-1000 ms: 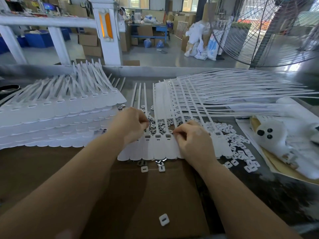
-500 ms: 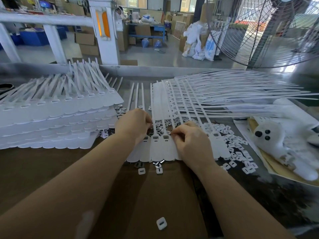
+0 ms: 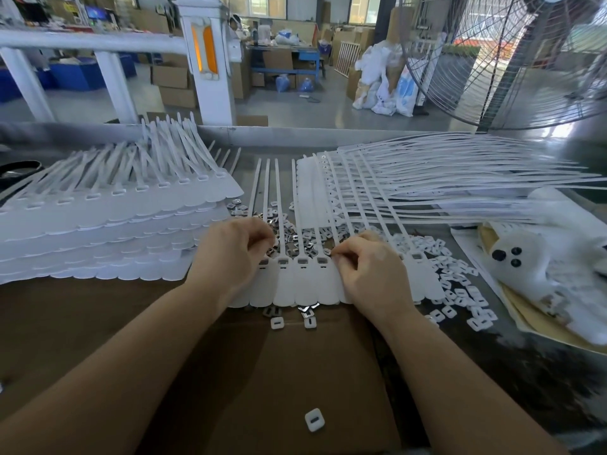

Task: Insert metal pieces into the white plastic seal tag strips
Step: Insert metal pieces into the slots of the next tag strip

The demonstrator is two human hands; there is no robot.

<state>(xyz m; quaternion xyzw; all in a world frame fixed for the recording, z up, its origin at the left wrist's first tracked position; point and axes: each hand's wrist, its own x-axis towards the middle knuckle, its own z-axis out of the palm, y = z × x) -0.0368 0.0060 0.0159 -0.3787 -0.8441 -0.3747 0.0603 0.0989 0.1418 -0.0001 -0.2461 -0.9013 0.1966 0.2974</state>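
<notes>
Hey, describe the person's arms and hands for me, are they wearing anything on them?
Both forearms are bare as far as the picture shows: no sleeves in view. The left hand and right hand wear no gloves, and no rings, watch or wristband can be seen.

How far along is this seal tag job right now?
Likely done: the stacked sheets on the left. In hand: both the left hand and right hand work at the slots of the tag strip in front. Left: the fanned pile of strips on the right, plus loose metal pieces and white caps.
</notes>
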